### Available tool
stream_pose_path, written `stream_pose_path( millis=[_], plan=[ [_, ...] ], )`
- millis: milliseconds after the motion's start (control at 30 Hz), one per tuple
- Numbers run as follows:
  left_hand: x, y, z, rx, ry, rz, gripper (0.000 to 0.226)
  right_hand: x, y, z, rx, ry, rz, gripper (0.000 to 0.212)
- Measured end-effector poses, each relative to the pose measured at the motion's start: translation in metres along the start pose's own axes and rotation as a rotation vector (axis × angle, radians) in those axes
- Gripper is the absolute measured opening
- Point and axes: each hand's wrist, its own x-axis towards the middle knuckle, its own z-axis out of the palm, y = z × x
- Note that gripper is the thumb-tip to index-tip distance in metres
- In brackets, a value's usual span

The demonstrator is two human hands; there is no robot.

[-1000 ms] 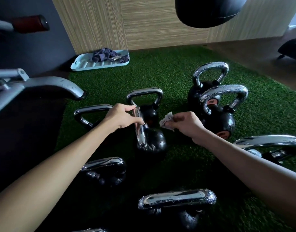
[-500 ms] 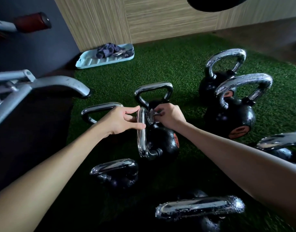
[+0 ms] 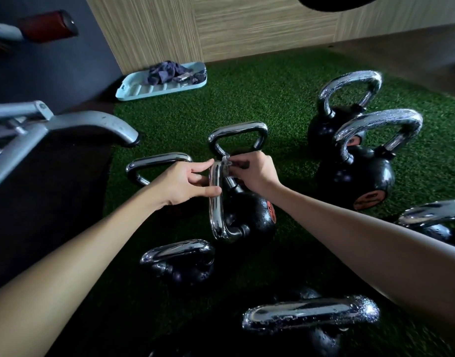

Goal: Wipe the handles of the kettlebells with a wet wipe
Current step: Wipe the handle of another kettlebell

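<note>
My left hand [image 3: 185, 184] is curled round the chrome handle [image 3: 216, 210] of the tipped kettlebell [image 3: 249, 215]. Just right of it, my right hand [image 3: 252, 173] pinches the wet wipe [image 3: 225, 161] against that handle's far end. Beyond both hands, a second kettlebell [image 3: 238, 135] stands on the turf [image 3: 247, 99].

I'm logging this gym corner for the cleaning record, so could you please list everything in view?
centre kettlebell: one, black with chrome handle, tilted on the turf between the hands
other kettlebells: seven, black with chrome handles, around it on the turf
wet wipe: one, white, at the top of the centre handle
turf: one, green, covering the floor
tray: one, pale blue, far left by the wall
cloth: one, dark blue-grey, in the tray
machine frame: one, grey, left side
rounded object: one, black, top edge
left hand: one, grips the centre handle
right hand: one, pinches the wipe at that handle
</note>
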Motion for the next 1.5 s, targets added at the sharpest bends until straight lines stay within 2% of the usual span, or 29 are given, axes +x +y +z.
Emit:
stream_pose_path(
  millis=[67, 133, 433, 567, 633, 800, 900, 1133, 1300, 1400, 1500],
  plan=[
    [0.0, 0.001, 0.001, -0.005, 0.019, 0.0, 0.094, -0.003, -0.002, -0.003, 0.037, -0.009, -0.003, 0.029],
    [0.001, 0.002, 0.002, -0.025, 0.009, 0.024, 0.096, -0.01, -0.007, -0.007, 0.056, -0.037, -0.035, 0.03],
    [-0.005, -0.01, -0.001, -0.054, 0.014, 0.014, 0.094, -0.082, -0.023, -0.026, 0.073, -0.308, -0.08, 0.029],
    [-0.004, -0.019, 0.0, -0.099, -0.005, 0.018, 0.112, -0.068, -0.035, -0.019, 0.107, -0.192, -0.072, 0.024],
    [-0.006, -0.02, -0.001, -0.12, -0.012, 0.016, 0.112, -0.065, -0.041, -0.016, 0.076, -0.2, -0.089, 0.022],
    [-0.012, -0.016, -0.003, -0.112, -0.001, 0.012, 0.081, -0.094, -0.038, -0.016, 0.032, -0.318, -0.145, 0.023],
    [-0.015, -0.014, -0.001, -0.11, 0.031, 0.018, 0.078, -0.101, -0.032, -0.018, -0.023, -0.343, -0.211, 0.022],
    [-0.011, -0.022, -0.003, -0.111, 0.003, -0.027, 0.103, -0.099, 0.003, -0.019, -0.224, -0.431, -0.322, 0.021],
    [-0.011, -0.023, -0.001, -0.138, 0.02, -0.05, 0.101, -0.069, -0.009, -0.031, -0.239, -0.342, -0.346, 0.026],
    [-0.013, -0.02, -0.001, -0.132, 0.015, -0.049, 0.092, -0.055, -0.016, -0.026, -0.395, -0.507, -0.344, 0.028],
    [-0.013, -0.015, -0.001, -0.077, 0.027, -0.034, 0.086, -0.054, -0.014, -0.012, -0.405, -0.656, -0.308, 0.027]
  ],
)
